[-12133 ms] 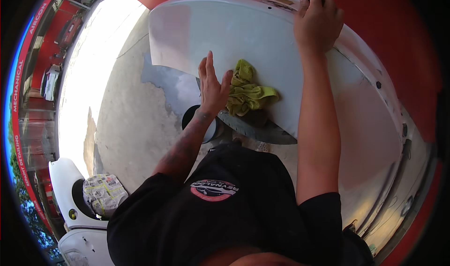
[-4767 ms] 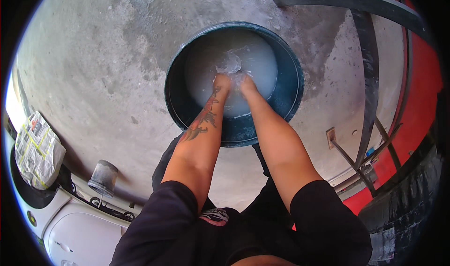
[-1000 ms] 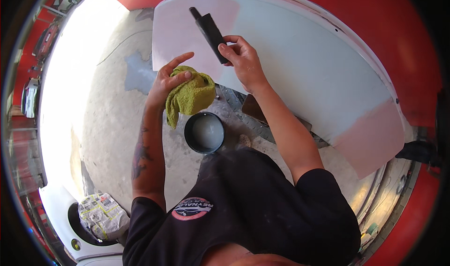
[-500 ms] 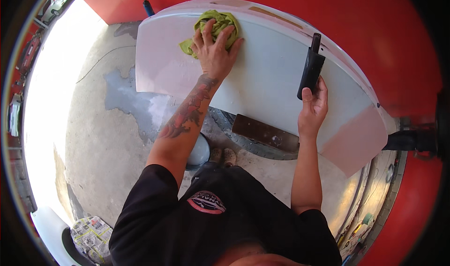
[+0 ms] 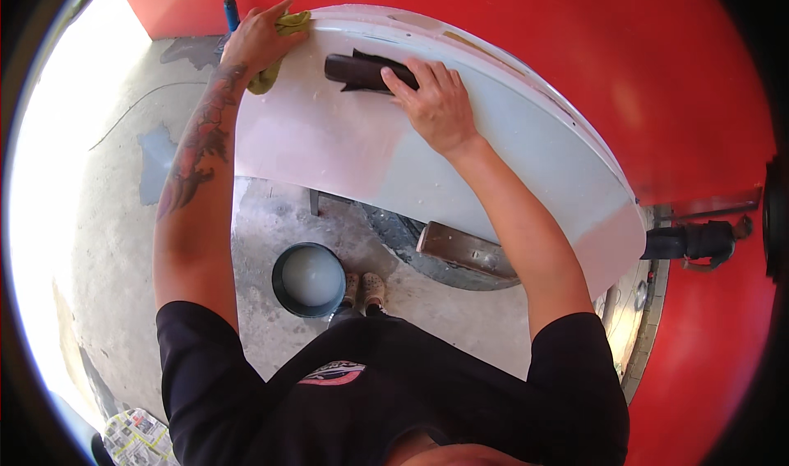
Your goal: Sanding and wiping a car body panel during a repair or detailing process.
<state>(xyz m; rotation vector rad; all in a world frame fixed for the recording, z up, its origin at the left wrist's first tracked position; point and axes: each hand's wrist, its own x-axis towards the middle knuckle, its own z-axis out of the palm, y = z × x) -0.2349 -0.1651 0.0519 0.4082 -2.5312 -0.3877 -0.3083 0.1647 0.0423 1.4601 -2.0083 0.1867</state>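
A large curved car panel (image 5: 509, 170), pale blue-white with pinkish patches at both ends, lies before me. At its far left corner my left hand (image 5: 253, 40) is closed around a yellow-green cloth (image 5: 265, 78), which hangs over the edge. My right hand (image 5: 442, 108) grips a dark sanding block (image 5: 349, 70) wrapped in black sandpaper. The block lies lengthwise on the pinkish left part of the panel, and my fingers cover its right end.
By my feet stands a round dark bucket (image 5: 279, 279) of cloudy water. A brown oblong block (image 5: 467, 251) rests on a tyre (image 5: 460, 277) beneath the panel. A blue-topped thing (image 5: 231, 12) rises by the left corner. A person (image 5: 708, 240) stands far right, near the red wall (image 5: 674, 104).
My left hand has moved left with the cloth to the panel's end. My right hand has carried the sanding block left from the right side and turned it from upright to sideways.
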